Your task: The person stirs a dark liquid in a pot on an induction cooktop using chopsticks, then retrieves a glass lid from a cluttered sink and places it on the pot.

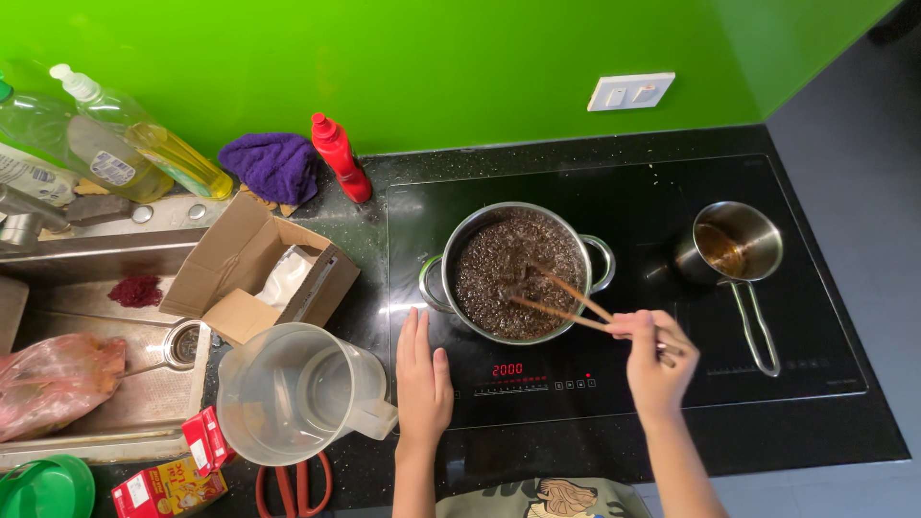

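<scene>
From the head camera, looking straight down at a black glass induction cooktop (633,192) set in a dark speckled counter, the right hand (654,363) has its fingers pinched closed around the upper ends of a pair of long wooden chopsticks (566,302), whose tips are sunk in the dark, bubbling contents of a round stainless-steel two-handled pot (518,271) standing on the left burner. The left hand (422,379) lies flat, palm down, fingers straight and close together, holding nothing, on the front of the glass just left of the lit red display and just below the pot's near rim. To stir well here, I judge the chopsticks should stay slanted and low, sweeping inside the wall without levering on the rim, since the pot is filled fairly high and a hard push could slop liquid onto the controls. The resting hand is near the hot steel wall and would be safer drawn a little toward the counter edge. To the right, a small steel saucepan with a long wire handle (737,245) stands well apart, leaving bare glass between the two vessels for the right forearm. To the left there is less room: a clear plastic measuring jug (293,393) sits just beside the left hand, with an open cardboard box (254,273) behind it and a red squeeze bottle (341,158) against the green wall.
</scene>
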